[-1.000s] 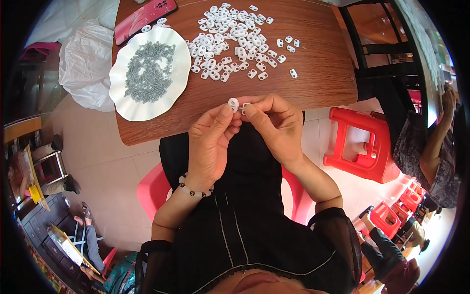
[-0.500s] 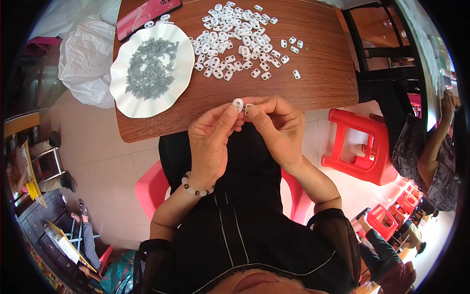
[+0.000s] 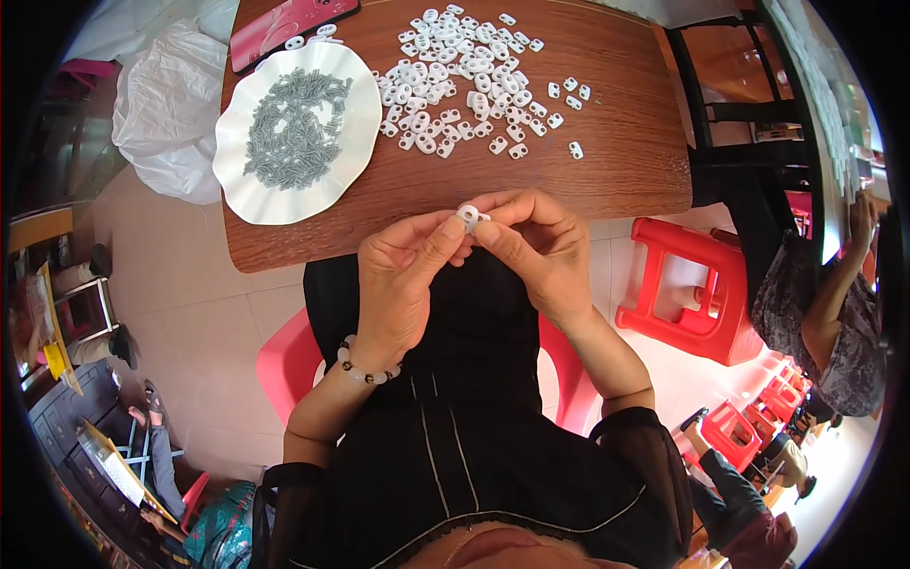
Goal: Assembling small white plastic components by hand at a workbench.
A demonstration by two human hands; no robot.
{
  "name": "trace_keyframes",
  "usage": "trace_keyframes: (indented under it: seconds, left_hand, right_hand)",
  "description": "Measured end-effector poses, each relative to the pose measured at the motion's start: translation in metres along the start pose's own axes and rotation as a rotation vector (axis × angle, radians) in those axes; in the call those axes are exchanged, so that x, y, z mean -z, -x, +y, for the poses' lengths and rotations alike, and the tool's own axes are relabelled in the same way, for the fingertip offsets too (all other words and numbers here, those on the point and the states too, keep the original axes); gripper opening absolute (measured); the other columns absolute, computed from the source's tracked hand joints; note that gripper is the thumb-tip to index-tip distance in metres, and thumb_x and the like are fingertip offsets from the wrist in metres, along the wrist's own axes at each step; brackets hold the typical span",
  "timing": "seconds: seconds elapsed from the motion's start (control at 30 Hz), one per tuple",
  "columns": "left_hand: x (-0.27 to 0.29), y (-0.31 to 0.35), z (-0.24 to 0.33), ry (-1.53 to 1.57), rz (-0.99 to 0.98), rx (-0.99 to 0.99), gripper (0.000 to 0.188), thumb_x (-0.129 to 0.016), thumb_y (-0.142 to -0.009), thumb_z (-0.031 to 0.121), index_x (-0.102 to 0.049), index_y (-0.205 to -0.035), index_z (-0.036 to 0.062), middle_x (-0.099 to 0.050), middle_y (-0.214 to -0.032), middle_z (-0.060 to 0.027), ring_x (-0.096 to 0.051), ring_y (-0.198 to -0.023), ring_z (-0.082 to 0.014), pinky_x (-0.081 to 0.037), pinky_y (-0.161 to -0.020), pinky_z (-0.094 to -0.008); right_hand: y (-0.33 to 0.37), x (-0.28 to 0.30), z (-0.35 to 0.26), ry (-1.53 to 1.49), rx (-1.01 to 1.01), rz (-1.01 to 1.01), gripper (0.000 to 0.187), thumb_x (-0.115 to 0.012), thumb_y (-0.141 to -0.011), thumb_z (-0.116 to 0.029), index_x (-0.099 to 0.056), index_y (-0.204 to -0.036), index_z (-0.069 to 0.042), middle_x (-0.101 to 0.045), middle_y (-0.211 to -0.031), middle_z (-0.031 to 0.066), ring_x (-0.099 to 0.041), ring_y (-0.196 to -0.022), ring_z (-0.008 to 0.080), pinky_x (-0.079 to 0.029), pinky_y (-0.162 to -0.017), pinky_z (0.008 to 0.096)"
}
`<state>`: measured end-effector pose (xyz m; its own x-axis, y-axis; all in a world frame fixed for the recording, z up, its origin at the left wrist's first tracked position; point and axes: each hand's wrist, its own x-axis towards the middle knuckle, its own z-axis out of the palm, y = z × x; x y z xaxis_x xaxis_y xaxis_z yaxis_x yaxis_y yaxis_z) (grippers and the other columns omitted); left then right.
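Observation:
Just beyond the table's near edge, both my hands meet at the fingertips. My left hand (image 3: 398, 284) pinches a white plastic cord-lock piece (image 3: 468, 214) with a round hole between thumb and fingers. My right hand (image 3: 542, 254) pinches a smaller white piece (image 3: 484, 219) against its side, mostly covered by the fingertips. Whether one piece sits inside the other I cannot tell. Farther off on the table lies a loose pile of white two-holed cord-lock pieces (image 3: 482, 81). To its left, a white wavy-rimmed plate (image 3: 353, 169) holds many small grey metal springs (image 3: 318, 142).
The brown wooden table (image 3: 616, 185) also carries a pink phone (image 3: 284, 33) at the far left. A white plastic bag (image 3: 166, 123) hangs by its left side. A red stool (image 3: 649, 284) stands at the right. Other people sit farther off on both sides.
The two white pieces have come together; before, a small gap showed between them. My hands have dropped slightly toward me.

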<state>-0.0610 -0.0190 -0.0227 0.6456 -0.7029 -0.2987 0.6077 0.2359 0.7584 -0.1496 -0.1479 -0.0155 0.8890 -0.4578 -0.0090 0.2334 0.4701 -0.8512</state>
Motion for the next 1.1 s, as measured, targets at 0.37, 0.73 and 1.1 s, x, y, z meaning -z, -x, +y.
trace_keyframes:
  seconds: [0.37,0.73,1.1]
  left_hand:
    - [0.003,0.004,0.016,-0.126,-0.115,0.093,0.021,-0.067,-0.091,0.015,-0.070,-0.102,-0.0041,-0.070,-0.086,-0.0068,-0.061,-0.075,-0.0086,-0.048,-0.068,-0.0221]
    - [0.005,0.005,0.026,-0.193,-0.189,0.122,0.022,-0.067,-0.092,0.017,-0.070,-0.099,-0.0034,-0.067,-0.080,-0.0050,-0.059,-0.072,-0.0074,-0.048,-0.067,-0.0213]
    - [0.005,0.009,0.024,-0.147,-0.171,0.129,0.021,-0.067,-0.092,0.016,-0.070,-0.099,-0.0043,-0.068,-0.081,-0.0066,-0.061,-0.073,-0.0082,-0.050,-0.068,-0.0215]
  right_hand:
    - [0.001,0.006,-0.011,0.109,-0.153,-0.142,0.039,-0.061,-0.093,-0.007,-0.052,-0.130,0.004,-0.060,-0.122,0.0136,-0.060,-0.097,0.0150,-0.050,-0.088,0.0287]
    - [-0.001,0.013,-0.003,0.127,-0.109,-0.316,0.037,-0.058,-0.097,-0.020,-0.059,-0.124,0.003,-0.057,-0.128,0.0173,-0.059,-0.099,0.0178,-0.050,-0.089,0.0328]
    - [0.003,0.011,0.001,0.230,-0.085,-0.260,0.046,-0.058,-0.095,-0.037,-0.063,-0.118,0.003,-0.059,-0.125,0.0224,-0.058,-0.104,0.0231,-0.048,-0.090,0.0360]
